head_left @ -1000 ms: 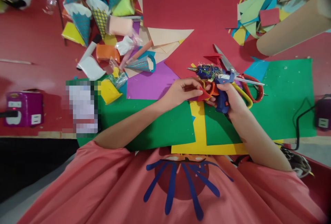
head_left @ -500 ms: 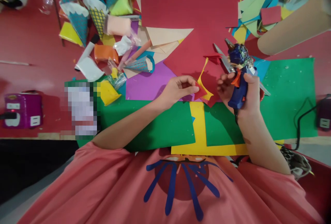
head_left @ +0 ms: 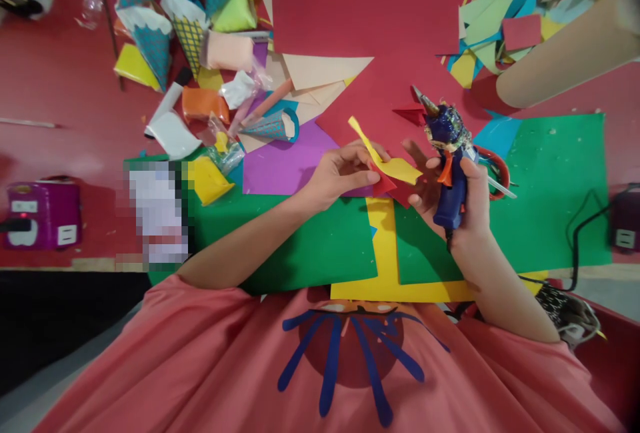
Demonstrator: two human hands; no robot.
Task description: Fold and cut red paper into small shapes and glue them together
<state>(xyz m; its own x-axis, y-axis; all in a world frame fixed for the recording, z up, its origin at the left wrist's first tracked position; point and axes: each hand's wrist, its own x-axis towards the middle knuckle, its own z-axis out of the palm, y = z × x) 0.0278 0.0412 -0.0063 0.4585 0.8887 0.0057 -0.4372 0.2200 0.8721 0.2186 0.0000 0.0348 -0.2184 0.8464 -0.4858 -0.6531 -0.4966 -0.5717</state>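
In the middle of the head view, my left hand [head_left: 343,173] pinches a small red paper piece [head_left: 384,184]. Against it lies a yellow paper piece [head_left: 397,170] with a thin curled strip running up and to the left. My right hand [head_left: 470,206] is wrapped round a dark blue glue gun [head_left: 451,186] with an orange trigger, its nozzle tilted up and left. The fingertips of that hand are close to the yellow piece; whether they touch it I cannot tell. Behind the glue gun lie red-handled scissors [head_left: 500,166], partly hidden. A folded red scrap [head_left: 411,113] rests near the nozzle.
Green sheets [head_left: 555,206] and a purple sheet [head_left: 280,169] cover the table. Patterned paper cones [head_left: 147,39] and clay packets [head_left: 205,105] crowd the left. A cardboard tube [head_left: 570,53] and paper scraps stand at the right. A black cord [head_left: 576,246] runs along the right edge.
The yellow piece has turned and shifted, its strip now leaning left over my left fingers. My right hand with the glue gun has moved slightly left, uncovering more of the scissors.
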